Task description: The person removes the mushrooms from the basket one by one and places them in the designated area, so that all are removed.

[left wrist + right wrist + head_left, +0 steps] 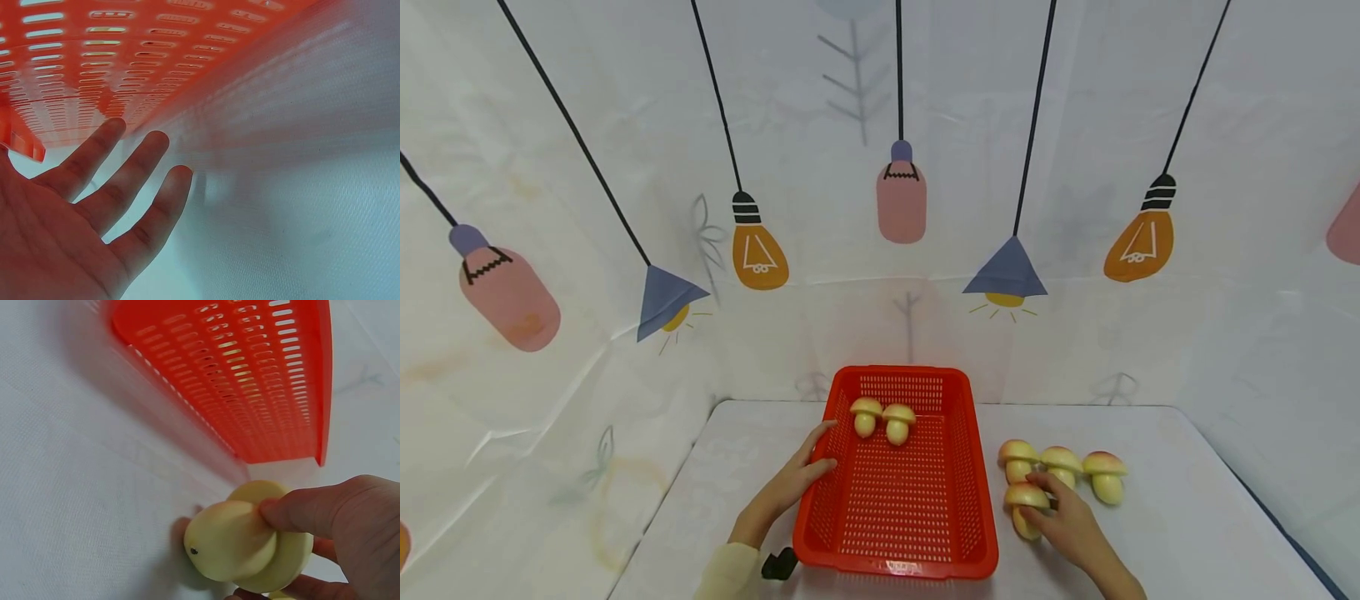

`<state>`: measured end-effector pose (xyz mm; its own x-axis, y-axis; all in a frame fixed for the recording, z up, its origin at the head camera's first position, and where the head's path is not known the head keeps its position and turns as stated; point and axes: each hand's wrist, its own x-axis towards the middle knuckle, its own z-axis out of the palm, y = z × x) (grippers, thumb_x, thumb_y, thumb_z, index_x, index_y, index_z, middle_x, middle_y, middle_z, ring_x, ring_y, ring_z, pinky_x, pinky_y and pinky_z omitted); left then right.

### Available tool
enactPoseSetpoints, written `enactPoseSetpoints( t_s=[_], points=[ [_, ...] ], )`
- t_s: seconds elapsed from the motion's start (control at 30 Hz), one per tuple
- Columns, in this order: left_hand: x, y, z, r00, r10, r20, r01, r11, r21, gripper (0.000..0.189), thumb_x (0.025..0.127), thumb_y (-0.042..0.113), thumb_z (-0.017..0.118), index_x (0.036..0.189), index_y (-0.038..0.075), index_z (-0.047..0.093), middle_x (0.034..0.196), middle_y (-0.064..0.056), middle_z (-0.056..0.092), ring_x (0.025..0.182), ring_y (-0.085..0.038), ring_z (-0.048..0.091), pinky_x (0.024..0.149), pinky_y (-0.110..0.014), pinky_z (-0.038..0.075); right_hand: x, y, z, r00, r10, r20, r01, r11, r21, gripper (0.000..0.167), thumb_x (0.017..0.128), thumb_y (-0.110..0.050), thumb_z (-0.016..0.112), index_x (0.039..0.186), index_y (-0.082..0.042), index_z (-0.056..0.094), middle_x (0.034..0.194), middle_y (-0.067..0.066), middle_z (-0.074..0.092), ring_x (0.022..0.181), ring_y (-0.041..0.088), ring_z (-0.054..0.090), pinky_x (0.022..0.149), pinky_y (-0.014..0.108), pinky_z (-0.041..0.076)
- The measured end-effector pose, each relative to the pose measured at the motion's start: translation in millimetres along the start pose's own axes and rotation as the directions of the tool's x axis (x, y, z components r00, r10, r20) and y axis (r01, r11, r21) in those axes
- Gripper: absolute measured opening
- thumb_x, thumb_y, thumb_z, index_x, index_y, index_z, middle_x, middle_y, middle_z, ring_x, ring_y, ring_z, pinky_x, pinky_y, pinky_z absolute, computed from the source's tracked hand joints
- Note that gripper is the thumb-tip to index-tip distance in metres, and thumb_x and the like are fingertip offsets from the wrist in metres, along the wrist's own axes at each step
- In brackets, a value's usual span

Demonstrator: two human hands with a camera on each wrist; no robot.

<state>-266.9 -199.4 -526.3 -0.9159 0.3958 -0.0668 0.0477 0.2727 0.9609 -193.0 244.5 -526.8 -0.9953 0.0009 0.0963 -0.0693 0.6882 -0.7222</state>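
Note:
My right hand (pixel 1063 521) pinches a toy mushroom (pixel 1027 497) between thumb and fingers, right of the red plastic basket (pixel 987 500). In the right wrist view the thumb presses where the pale mushroom stem (pixel 231 540) meets the cap. Three more toy mushrooms, including the rightmost mushroom (pixel 1106 477), lie just behind that hand on the table. Two others, a left mushroom (pixel 866 416) and a right mushroom (pixel 898 423), lie inside the basket near its far end. My left hand (pixel 793 479) rests at the basket's left rim, its visible fingers (pixel 134 181) loosely straight beside the slotted wall.
The white table (pixel 1180 508) reaches back to a hanging cloth (pixel 1060 350) printed with lamps and bulbs. A small black object (pixel 779 564) is by the basket's near left corner, beside the left sleeve (pixel 730 571).

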Motion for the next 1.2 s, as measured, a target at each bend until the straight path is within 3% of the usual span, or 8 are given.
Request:
enactPoseSetpoints(
  t_s=[0.53,0.9,1.2],
  points=[
    [-1.3,0.9,0.7,1.0,-0.004,-0.007,0.004,1.0,0.005,0.067,0.105,0.023,0.051,0.164,0.026,0.019,0.16,-0.023,0.029,0.119,-0.033,0.057,0.096,-0.046,0.056,-1.3,0.9,-0.8,1.0,-0.008,0.005,0.008,1.0,0.014,0.052,0.082,-0.014,0.086,0.127,0.001,0.065,0.125,0.016,0.07,0.111,0.03,0.067,0.086,0.032,0.057],
    [-4.5,2.1,0.2,1.0,0.009,-0.021,-0.009,1.0,0.014,0.067,0.105,0.022,0.05,0.164,0.021,0.018,0.161,-0.026,0.027,0.123,-0.035,0.055,0.096,-0.043,0.054,-1.2,0.2,-1.9,1.0,-0.013,0.009,0.013,1.0,0.017,0.052,0.081,-0.011,0.085,0.128,0.0,0.064,0.127,0.02,0.068,0.113,0.034,0.067,0.089,0.04,0.057],
    [-1.8,0.3,0.4,1.0,0.007,-0.023,-0.007,1.0,0.018,0.067,0.105,0.022,0.05,0.164,0.024,0.018,0.159,-0.024,0.031,0.121,-0.034,0.056,0.094,-0.041,0.055,-4.9,-8.2,-2.9,1.0,-0.005,0.027,0.004,1.0,0.026,0.057,0.081,-0.011,0.085,0.132,0.0,0.062,0.132,0.022,0.065,0.119,0.038,0.064,0.092,0.048,0.056]
  ],
)
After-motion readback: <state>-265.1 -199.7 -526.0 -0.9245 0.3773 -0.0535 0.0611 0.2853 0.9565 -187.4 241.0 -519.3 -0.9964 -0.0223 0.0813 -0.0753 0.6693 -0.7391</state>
